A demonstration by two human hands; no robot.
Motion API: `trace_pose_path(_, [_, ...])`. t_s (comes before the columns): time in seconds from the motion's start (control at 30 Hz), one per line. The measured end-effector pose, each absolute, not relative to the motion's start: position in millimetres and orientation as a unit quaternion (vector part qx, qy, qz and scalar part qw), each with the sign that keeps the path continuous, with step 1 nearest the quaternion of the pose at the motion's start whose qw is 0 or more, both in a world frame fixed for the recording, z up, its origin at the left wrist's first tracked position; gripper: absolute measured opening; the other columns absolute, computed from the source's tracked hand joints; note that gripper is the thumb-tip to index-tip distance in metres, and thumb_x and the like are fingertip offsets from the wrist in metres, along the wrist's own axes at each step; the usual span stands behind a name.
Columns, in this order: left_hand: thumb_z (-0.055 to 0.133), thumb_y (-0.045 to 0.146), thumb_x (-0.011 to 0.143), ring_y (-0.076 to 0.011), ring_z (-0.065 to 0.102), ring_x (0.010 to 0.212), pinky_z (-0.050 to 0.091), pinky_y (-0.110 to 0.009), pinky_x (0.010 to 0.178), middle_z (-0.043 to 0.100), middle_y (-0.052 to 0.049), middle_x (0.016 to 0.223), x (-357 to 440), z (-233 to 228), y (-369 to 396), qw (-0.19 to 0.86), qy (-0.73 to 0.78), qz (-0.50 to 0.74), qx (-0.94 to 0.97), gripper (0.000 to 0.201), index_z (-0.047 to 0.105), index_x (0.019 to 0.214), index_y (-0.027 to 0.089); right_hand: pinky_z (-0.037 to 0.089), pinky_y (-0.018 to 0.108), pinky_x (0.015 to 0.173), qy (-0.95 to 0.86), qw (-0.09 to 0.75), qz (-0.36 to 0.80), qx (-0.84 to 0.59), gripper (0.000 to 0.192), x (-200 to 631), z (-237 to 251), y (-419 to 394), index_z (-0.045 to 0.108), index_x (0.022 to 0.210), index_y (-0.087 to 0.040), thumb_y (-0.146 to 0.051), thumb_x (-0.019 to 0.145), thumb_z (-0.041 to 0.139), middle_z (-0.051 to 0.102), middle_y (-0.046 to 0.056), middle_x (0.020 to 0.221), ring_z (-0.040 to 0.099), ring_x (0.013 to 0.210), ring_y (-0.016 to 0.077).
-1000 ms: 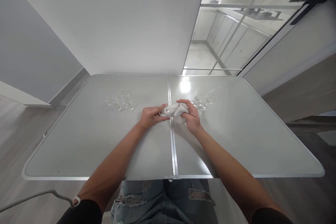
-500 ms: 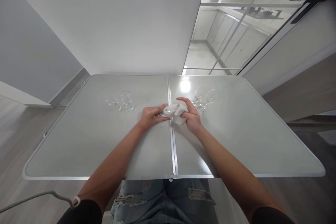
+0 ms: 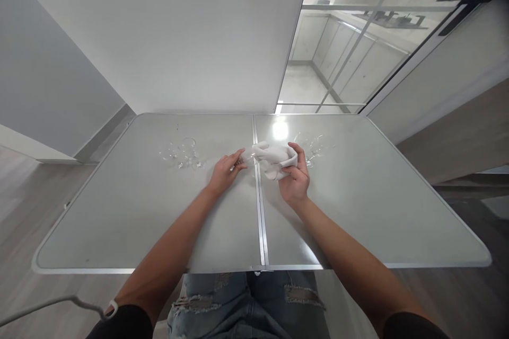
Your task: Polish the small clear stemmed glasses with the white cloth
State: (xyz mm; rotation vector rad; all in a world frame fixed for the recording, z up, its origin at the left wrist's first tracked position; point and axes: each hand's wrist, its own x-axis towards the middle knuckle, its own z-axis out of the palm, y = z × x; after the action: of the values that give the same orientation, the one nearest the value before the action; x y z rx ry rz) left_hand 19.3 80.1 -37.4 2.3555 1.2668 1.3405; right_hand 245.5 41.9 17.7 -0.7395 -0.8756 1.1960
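A: What do the hands hold?
B: The right hand (image 3: 295,182) is curled around a white cloth (image 3: 273,158) wrapped over a clear glass (image 3: 245,156), just above the tabletop (image 3: 358,212) at its centre seam. The left hand (image 3: 222,174) pinches the glass's end.
A: Anything nearby?
B: Clear wine glasses to the left (image 3: 181,152) and others to the right (image 3: 316,145).

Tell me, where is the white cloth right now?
In the head view the white cloth is held in the right hand above the table's middle seam, with the left hand at its left end.
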Motion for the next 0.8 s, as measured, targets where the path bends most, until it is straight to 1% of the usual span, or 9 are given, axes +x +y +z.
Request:
trace_pose_path(0.17, [0.058,0.042,0.097,-0.0099,0.056,0.066,0.047,-0.023,0.068,0.064,0.000,0.081,13.1,-35.9,80.7,0.121,0.490,0.521,0.688,0.046,0.059,0.137,0.019,0.043,0.027,0.070,-0.387,0.693,0.513,-0.325,0.059,250.1,24.0,42.1,0.056,0.122,-0.033,-0.015,0.066,0.051,0.052,0.000,0.095,0.051,0.085,0.0177])
trace_pose_path(0.27, [0.064,0.042,0.093,-0.0100,0.055,0.067,0.047,-0.023,0.068,0.063,0.000,0.081,11.7,-32.0,77.8,0.108,0.485,0.568,0.656,0.047,0.062,0.134,0.018,0.043,0.026,0.067,-0.363,0.670,0.556,-0.331,0.058,245.7,16.9,44.3,0.057,0.121,-0.033,-0.013,0.067,0.052,0.056,0.000,0.098,0.052,0.085,0.0171])
trace_pose_path(0.37, [0.068,0.042,0.090,-0.0100,0.055,0.067,0.048,-0.024,0.069,0.065,-0.001,0.083,14.4,-28.7,72.7,0.145,0.446,0.547,0.694,0.047,0.064,0.130,0.018,0.045,0.026,0.068,-0.335,0.633,0.625,-0.309,0.048,238.5,8.4,45.5,0.062,0.112,-0.029,-0.013,0.067,0.055,0.061,0.000,0.098,0.055,0.086,0.0170])
trace_pose_path(0.43, [0.067,0.043,0.090,-0.0098,0.056,0.064,0.049,-0.024,0.068,0.065,0.000,0.079,17.4,-27.9,69.6,0.214,0.412,0.500,0.731,0.045,0.065,0.127,0.017,0.048,0.029,0.076,-0.327,0.606,0.672,-0.272,0.036,234.9,7.1,44.9,0.065,0.105,-0.026,-0.017,0.071,0.057,0.065,0.001,0.099,0.058,0.091,0.0187])
trace_pose_path(0.5, [0.064,0.044,0.092,-0.0096,0.056,0.059,0.049,-0.024,0.065,0.064,0.001,0.073,20.0,-27.8,67.6,0.304,0.386,0.449,0.746,0.042,0.066,0.124,0.017,0.051,0.036,0.084,-0.324,0.575,0.713,-0.238,0.027,233.4,9.6,43.7,0.067,0.103,-0.025,-0.029,0.079,0.056,0.068,0.003,0.103,0.061,0.100,0.0230])
trace_pose_path(0.57, [0.061,0.047,0.094,-0.0099,0.057,0.055,0.049,-0.024,0.061,0.063,0.001,0.069,21.5,-27.4,66.6,0.395,0.372,0.422,0.726,0.041,0.066,0.120,0.016,0.051,0.043,0.090,-0.320,0.553,0.736,-0.224,0.034,233.7,13.7,42.8,0.068,0.105,-0.024,-0.045,0.086,0.050,0.070,0.006,0.108,0.061,0.108,0.0278])
trace_pose_path(0.63, [0.060,0.052,0.093,-0.0105,0.056,0.052,0.047,-0.023,0.056,0.063,-0.001,0.068,21.6,-26.0,66.4,0.474,0.354,0.417,0.690,0.045,0.065,0.118,0.014,0.050,0.046,0.095,-0.320,0.543,0.742,-0.229,0.043,235.1,16.4,42.7,0.069,0.107,-0.024,-0.054,0.089,0.045,0.071,0.006,0.112,0.060,0.115,0.0298])
trace_pose_path(0.7, [0.058,0.058,0.092,-0.0106,0.055,0.051,0.044,-0.023,0.052,0.064,-0.002,0.068,20.9,-23.5,66.5,0.538,0.325,0.409,0.662,0.051,0.065,0.116,0.013,0.050,0.044,0.099,-0.328,0.539,0.739,-0.236,0.042,236.8,16.2,42.9,0.070,0.110,-0.024,-0.052,0.090,0.046,0.071,0.005,0.117,0.059,0.118,0.0282])
trace_pose_path(0.8, [0.059,0.064,0.089,-0.0106,0.056,0.051,0.043,-0.022,0.052,0.065,-0.004,0.068,19.5,-18.2,66.5,0.605,0.283,0.386,0.636,0.058,0.064,0.113,0.011,0.051,0.038,0.096,-0.350,0.537,0.731,-0.235,0.034,237.4,10.9,42.4,0.066,0.121,-0.030,-0.040,0.089,0.059,0.070,0.001,0.118,0.063,0.112,0.0224])
